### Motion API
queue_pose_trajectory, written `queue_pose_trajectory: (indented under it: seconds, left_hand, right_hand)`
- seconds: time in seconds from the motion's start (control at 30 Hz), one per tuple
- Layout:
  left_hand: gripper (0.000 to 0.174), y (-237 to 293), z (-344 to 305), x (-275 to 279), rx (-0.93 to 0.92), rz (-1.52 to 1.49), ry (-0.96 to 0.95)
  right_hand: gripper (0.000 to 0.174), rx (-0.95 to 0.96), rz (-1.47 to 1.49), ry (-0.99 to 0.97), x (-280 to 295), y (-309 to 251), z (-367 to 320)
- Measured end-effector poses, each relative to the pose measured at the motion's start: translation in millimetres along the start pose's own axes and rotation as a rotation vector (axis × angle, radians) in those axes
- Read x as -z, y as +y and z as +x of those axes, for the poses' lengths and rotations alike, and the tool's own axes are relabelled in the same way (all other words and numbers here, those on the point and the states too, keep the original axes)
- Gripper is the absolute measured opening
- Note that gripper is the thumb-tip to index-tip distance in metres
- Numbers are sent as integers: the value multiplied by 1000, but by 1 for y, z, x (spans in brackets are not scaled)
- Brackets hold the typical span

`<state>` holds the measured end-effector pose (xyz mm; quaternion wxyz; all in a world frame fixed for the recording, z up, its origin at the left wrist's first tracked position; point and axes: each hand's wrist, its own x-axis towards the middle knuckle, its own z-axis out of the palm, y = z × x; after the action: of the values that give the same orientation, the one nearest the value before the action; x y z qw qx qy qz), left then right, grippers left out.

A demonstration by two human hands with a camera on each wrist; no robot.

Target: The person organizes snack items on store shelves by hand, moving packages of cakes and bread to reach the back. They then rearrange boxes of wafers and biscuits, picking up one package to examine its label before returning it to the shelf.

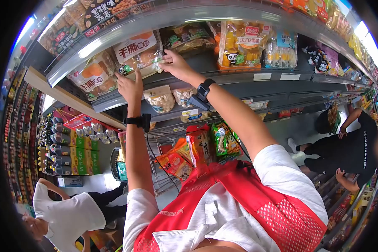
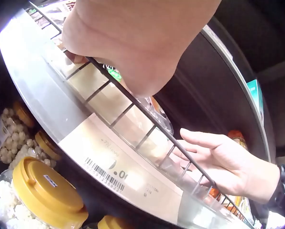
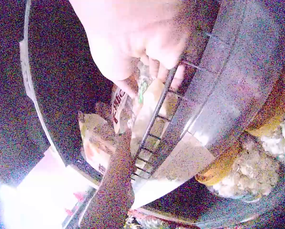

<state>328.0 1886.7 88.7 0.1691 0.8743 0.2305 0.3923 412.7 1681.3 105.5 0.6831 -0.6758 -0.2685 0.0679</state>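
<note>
A clear and white bag of bread (image 1: 135, 51) with large dark lettering lies on the shelf in the head view. My left hand (image 1: 131, 88) grips it at its near left corner, thumb on the front and fingers along the side. At the opposite end my right hand (image 1: 177, 67) pinches the bag's edge; in the right wrist view the right hand (image 3: 142, 43) has its fingertips curled at the wrapper beside the wire rail (image 3: 154, 119). A similar bag of bread (image 1: 94, 74) lies just to the left. The left hand's fingertips are mostly hidden in the left wrist view.
A low wire fence (image 2: 133, 102) and price strip (image 2: 118, 167) edge the shelf. Yellow-lidded jars (image 2: 49, 191) stand below. A panda-printed bread bag (image 1: 242, 46) is to the right. A cart (image 1: 155, 151) with packets stands before me; people (image 1: 77, 212) are on both sides.
</note>
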Motion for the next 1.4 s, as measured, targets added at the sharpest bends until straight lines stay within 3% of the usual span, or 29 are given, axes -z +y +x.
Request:
queue_pose_trajectory:
  seconds: [0.23,0.43,0.7,0.97,1.17,1.4]
  left_hand:
    - [104,3,-1,1,0,32,6]
    - [102,2,0,2,-8,18,13]
    - [110,-6,14,-9,87,-2,41]
    - [96,-16,13,-16,-8,27,84]
    - [91,-15,13,-12,-13,12,61]
    - [84,-16,13,-10,-37,-53,18]
  right_hand:
    - [72,37,-12,46,-2,-1,-2]
    - [46,118,-88,43,-3,6,3]
    - [52,141,-223,38,0,-4,-3]
    - [47,214,-204,97,-4,4,-3]
    - [57,125,-239,24,-2,1,-5]
    - [54,245,-172,72,-5,17,2]
